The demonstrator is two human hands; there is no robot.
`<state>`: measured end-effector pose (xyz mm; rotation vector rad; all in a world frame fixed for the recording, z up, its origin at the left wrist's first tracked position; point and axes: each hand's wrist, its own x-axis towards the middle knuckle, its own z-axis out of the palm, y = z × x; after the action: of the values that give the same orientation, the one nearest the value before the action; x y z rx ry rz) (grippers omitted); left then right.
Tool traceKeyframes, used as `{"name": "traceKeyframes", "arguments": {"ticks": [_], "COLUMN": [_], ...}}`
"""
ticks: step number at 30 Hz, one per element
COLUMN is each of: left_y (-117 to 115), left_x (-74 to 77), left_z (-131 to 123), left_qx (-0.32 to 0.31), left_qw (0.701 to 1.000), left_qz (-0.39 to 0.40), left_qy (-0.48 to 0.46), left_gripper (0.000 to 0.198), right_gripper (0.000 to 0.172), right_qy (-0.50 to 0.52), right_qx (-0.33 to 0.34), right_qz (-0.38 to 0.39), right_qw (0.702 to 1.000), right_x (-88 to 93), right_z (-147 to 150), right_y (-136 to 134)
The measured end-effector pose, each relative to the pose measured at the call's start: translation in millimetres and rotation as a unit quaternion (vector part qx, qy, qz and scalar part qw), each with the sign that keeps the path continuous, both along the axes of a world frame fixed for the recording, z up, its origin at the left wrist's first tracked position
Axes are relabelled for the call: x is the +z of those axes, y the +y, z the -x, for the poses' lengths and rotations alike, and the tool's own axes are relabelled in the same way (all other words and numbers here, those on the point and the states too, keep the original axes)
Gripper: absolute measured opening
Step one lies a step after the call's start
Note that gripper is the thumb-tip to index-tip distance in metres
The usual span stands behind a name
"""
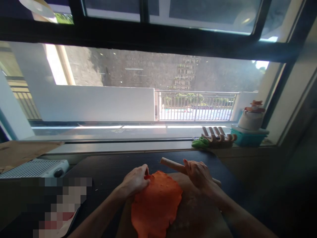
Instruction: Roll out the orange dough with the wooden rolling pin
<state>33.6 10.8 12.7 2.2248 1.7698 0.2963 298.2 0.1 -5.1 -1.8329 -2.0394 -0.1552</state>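
Observation:
A flat, uneven sheet of orange clay lies on a brownish board on the dark table. My left hand pinches the sheet's upper left edge between thumb and fingers. Over to the right, my right hand rests on a pale wooden rolling pin, its fingers curled over the middle. The pin lies at a slant across the board's far right part, apart from the clay. Both ends of the pin show; its middle is hidden under the hand.
Beyond the dark table runs a window sill with a green cloth, a curved slatted rack and a teal box bearing a white pot. At left are a white slatted appliance and a cardboard piece.

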Motion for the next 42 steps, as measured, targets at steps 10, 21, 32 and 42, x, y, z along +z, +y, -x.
{"name": "traceKeyframes", "arguments": {"ticks": [10, 21, 32, 42], "left_y": [-19, -94, -102, -94], "left_x": [1.9, -40.6, -35.1, -61.6], "left_z": [-3, 39, 35, 37], "left_qx": [0.081, -0.168, -0.142, -0.135], "left_qw": [0.879, 0.942, 0.901, 0.878], "left_qz": [0.000, -0.239, -0.411, -0.458], "left_qy": [-0.470, -0.167, 0.012, -0.031], "left_gripper": [0.059, 0.048, 0.016, 0.025], "right_gripper": [0.047, 0.047, 0.025, 0.033], "right_qy": [-0.015, -0.022, 0.009, 0.015], "right_qx": [0.001, 0.120, 0.182, 0.172], "right_qz": [0.051, 0.062, 0.036, 0.004], "right_qw": [0.999, 0.991, 0.983, 0.985], "right_x": [-7.7, -2.3, 1.9, -16.7], "right_z": [-6, 19, 95, 104], "right_y": [-8, -23, -19, -8]}}
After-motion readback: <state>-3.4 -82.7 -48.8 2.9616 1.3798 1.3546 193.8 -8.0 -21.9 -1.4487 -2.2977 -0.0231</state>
